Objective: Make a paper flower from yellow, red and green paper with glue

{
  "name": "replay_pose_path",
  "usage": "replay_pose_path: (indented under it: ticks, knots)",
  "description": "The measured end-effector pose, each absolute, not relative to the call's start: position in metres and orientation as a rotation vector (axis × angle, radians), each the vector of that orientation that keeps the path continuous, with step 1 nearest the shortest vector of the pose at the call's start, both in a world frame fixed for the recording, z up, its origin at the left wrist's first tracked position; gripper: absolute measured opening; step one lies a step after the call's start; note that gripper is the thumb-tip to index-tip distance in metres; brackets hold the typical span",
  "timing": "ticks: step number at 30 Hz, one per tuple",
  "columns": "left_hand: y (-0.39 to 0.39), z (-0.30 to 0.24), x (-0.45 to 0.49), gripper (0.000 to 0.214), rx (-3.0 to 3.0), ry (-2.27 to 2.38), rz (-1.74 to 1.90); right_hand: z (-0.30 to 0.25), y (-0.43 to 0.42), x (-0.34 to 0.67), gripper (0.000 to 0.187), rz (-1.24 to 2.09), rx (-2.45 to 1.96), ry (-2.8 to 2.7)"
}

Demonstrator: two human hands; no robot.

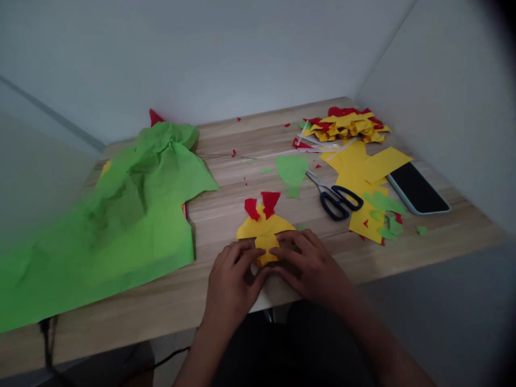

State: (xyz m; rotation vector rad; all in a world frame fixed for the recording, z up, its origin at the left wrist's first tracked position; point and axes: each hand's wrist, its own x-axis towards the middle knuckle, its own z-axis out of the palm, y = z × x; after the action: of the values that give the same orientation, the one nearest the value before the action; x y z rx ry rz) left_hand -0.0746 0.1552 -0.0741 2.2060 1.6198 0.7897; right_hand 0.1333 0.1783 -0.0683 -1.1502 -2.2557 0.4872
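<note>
A yellow paper cutout (266,245) with wide curved side pieces lies near the table's front edge. Two red paper pieces (270,201) stick up at its top. My left hand (233,275) grips its lower left side, fingertips pressed on the paper. From the other side, my right hand (313,264) pinches the lower right part. Both thumbs meet at the bottom end, where my fingers partly hide the paper. Beyond my right hand lie dark-handled scissors (335,200) with slightly parted blades, and a green paper piece (292,171).
A large crumpled green paper sheet (149,215) covers the left side and hangs over the front edge. Yellow paper strips (357,172), green scraps (391,223) and a phone (421,188) lie at right. Crumpled yellow and red paper (349,126) sits at the back. A cable (47,344) hangs at lower left.
</note>
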Motion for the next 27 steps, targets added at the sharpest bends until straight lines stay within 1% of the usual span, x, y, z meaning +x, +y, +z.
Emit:
replay_pose_path:
  ticks: [4,10,12,14,16,18,21,25,27]
  knots:
    - [0.158,-0.076,-0.073,0.019,2.265,1.629,0.801,-0.081,0.182,0.137,0.016,0.399,-1.128,-2.250]
    - [0.155,-0.079,-0.073,0.023,2.265,1.661,0.844,-0.085,0.181,0.138,0.013,0.346,-1.101,-2.252]
    - [0.154,-0.079,-0.073,0.027,2.232,1.648,0.873,-0.082,0.180,0.138,0.016,0.381,-1.105,-2.247]
    - [0.153,-0.079,-0.074,0.031,2.193,1.635,0.899,-0.079,0.181,0.139,0.024,0.430,-1.121,-2.225]
    - [0.152,-0.078,-0.075,0.032,2.158,1.626,0.923,-0.077,0.181,0.139,0.030,0.468,-1.136,-2.205]
    - [0.152,-0.077,-0.075,0.030,2.131,1.618,0.946,-0.076,0.182,0.139,0.033,0.482,-1.146,-2.203]
    - [0.151,-0.076,-0.075,0.025,2.125,1.596,0.958,-0.078,0.182,0.139,0.025,0.482,-1.152,-2.212]
    - [0.152,-0.077,-0.075,0.012,2.178,1.609,0.924,-0.083,0.182,0.138,0.008,0.475,-1.124,-2.200]
    - [0.153,-0.078,-0.075,0.011,2.190,1.625,0.894,-0.084,0.182,0.138,0.005,0.472,-1.108,-2.193]
